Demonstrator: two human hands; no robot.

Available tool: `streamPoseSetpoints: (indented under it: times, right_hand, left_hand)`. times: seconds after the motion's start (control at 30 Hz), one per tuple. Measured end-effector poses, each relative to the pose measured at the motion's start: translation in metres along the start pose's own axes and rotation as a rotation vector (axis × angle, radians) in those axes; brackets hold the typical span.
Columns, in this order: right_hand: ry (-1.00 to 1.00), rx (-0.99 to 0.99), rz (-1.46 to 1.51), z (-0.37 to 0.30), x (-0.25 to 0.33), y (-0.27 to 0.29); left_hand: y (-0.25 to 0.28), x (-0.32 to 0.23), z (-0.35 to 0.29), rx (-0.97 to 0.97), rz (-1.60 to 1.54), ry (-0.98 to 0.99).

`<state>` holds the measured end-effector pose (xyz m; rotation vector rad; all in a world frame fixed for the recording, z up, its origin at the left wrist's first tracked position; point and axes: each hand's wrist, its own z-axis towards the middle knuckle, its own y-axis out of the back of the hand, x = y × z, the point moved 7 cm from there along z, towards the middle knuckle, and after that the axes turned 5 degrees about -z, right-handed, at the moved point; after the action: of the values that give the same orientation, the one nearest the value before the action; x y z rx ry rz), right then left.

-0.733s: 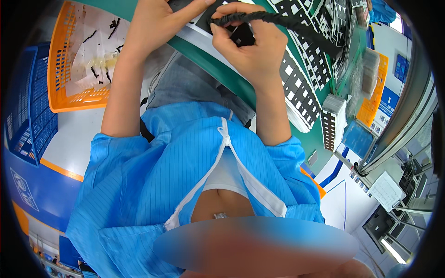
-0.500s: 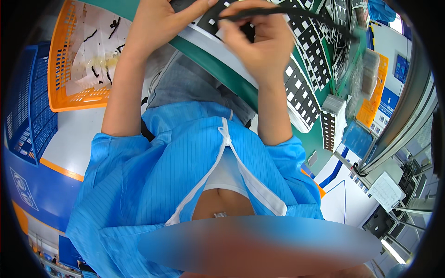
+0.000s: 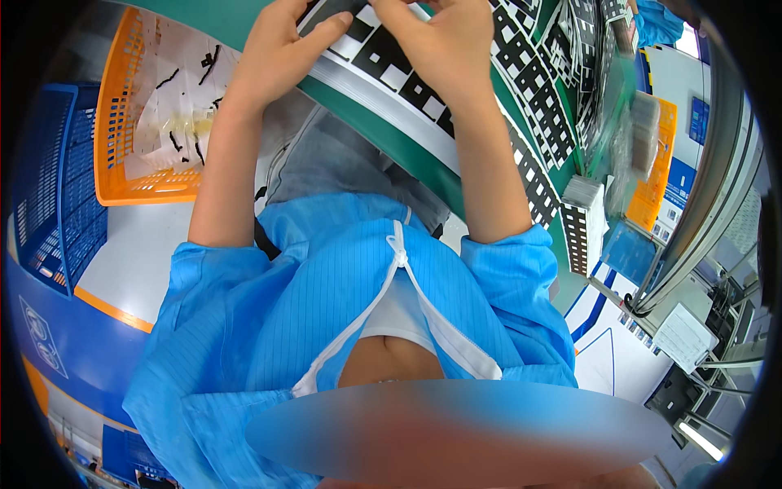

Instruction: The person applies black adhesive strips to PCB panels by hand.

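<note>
My left hand [image 3: 287,49] lies at the near edge of a stack of white sheets [image 3: 383,104] that carry black shapes with white square cutouts. Its thumb stretches out over the top sheet, apart from the fingers, which the upper picture edge partly cuts off. Beside it, my right hand [image 3: 444,53] bends over the same stack with curled fingers. Its fingertips pass out of the picture at the top, so whatever they pinch is hidden.
An orange basket [image 3: 151,196] holding clear film and black scraps stands left, next to a blue crate [image 3: 61,196]. More patterned sheets [image 3: 529,81] cover the green table [image 3: 383,143] on the right, near an upright stack [image 3: 582,220]. An orange tray [image 3: 660,163] lies beyond.
My right hand has moved left and up toward my left hand. The long black strip it held is no longer visible. My left hand stays near the stack's edge.
</note>
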<state>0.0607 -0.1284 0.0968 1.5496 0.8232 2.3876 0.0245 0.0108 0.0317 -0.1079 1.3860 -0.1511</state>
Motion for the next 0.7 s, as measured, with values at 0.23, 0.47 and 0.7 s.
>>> streamPoseSetpoints:
  times: [0.23,0.47,0.7]
  right_hand:
    - [0.143,-0.029,-0.149,-0.001,0.007,-0.005]
    - [0.239,0.027,-0.296,-0.004,0.005,-0.011]
    - [-0.136,-0.113,0.448,0.001,-0.039,0.006]
  left_hand:
    - [-0.001,-0.006,0.001,-0.004,0.081,-0.005]
    - [0.002,-0.001,0.001,-0.01,0.075,-0.096]
    - [-0.005,-0.004,0.0,-0.014,0.107,-0.056]
